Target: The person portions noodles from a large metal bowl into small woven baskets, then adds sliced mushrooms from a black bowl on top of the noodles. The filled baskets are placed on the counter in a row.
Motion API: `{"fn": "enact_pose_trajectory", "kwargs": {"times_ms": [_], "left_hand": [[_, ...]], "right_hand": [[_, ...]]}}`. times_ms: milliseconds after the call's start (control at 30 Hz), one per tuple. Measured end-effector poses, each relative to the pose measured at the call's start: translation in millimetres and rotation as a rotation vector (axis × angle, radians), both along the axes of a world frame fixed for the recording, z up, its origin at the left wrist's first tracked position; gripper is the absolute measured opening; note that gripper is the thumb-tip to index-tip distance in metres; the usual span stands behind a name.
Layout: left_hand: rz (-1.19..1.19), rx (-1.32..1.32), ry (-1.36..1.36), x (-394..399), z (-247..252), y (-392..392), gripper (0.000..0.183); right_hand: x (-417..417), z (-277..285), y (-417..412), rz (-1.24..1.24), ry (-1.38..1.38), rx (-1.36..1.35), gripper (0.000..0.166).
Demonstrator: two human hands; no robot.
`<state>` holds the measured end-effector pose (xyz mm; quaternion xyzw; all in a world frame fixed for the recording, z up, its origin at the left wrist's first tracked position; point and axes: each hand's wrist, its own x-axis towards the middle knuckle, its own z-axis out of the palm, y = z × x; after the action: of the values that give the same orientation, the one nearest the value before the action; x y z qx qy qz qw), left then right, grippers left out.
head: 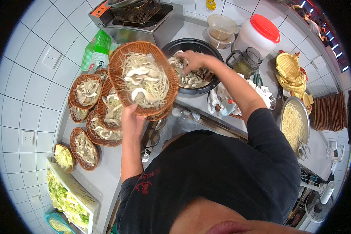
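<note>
My left hand (131, 115) grips the near rim of an oval brown wicker basket (171, 96), raised and tilted over the counter corner. Thin pale noodles (161, 87) lie in it, with several strips of oyster mushroom (139, 71) on top. Another wicker rim shows just beneath this basket. Inside a round black basin (197, 90), my right hand (191, 61) reaches down among torn grey-white mushrooms (190, 80). Its fingertips are partly hidden, so whether they pinch a piece is unclear.
Several filled wicker baskets (84, 149) crowd the left counter, beside a white crate of cut cabbage (65, 193). A fryer (146, 27) stands behind. Rightward are a dark pitcher (245, 60), a red-lidded tub (256, 38), a noodle bowl (294, 125) with scissors (304, 151), and stacked baskets (329, 112).
</note>
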<state>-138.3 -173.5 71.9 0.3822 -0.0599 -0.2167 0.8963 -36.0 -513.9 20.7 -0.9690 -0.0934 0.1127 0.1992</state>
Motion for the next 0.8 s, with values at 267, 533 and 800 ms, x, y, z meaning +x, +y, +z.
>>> {"fn": "enact_pose_trajectory", "kwargs": {"times_ms": [267, 533, 800], "left_hand": [[-0.011, -0.021, 0.037, 0, -5, 0, 0.050], [-0.091, 0.052, 0.021, 5, -5, -17, 0.052], [-0.091, 0.058, 0.092, 7, -9, -46, 0.054]], "right_hand": [[-22, -19, 27, 0.059, -0.189, 0.073, 0.011], [-29, 111, -1, -0.240, -0.104, 0.804, 0.011], [-72, 129, 64, 0.036, -0.273, 0.486, 0.019]]}}
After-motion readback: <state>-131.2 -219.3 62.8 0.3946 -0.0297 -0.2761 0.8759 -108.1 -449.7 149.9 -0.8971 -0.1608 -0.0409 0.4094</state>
